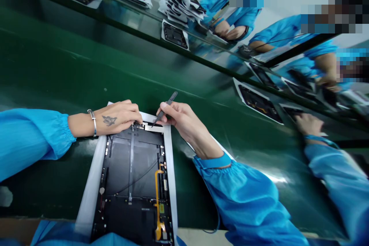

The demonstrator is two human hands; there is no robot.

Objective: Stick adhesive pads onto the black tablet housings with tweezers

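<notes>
Seen from the head camera, the opened tablet (132,169) lies face down in a white liner (92,184) on the green belt (86,69), directly in front of the person. A yellow flex cable (157,196) runs along its right side. The left hand (117,118), with a silver bangle (93,123) at the wrist, is curled over the tablet's top edge, fingers bent and touching a small board (137,125); whether they are gripping it, I cannot tell. The right hand (178,117) pinches dark tweezers (167,107) between thumb and fingers, their tip just beside that board.

Across the belt, more tablets sit in white liners, one (174,35) near a loose stack of liners (183,7). At the right, a co-worker's hand (308,125) rests on another tablet (292,111), its fingers spread and not grasping. Another co-worker's hands (227,29) lie farther off.
</notes>
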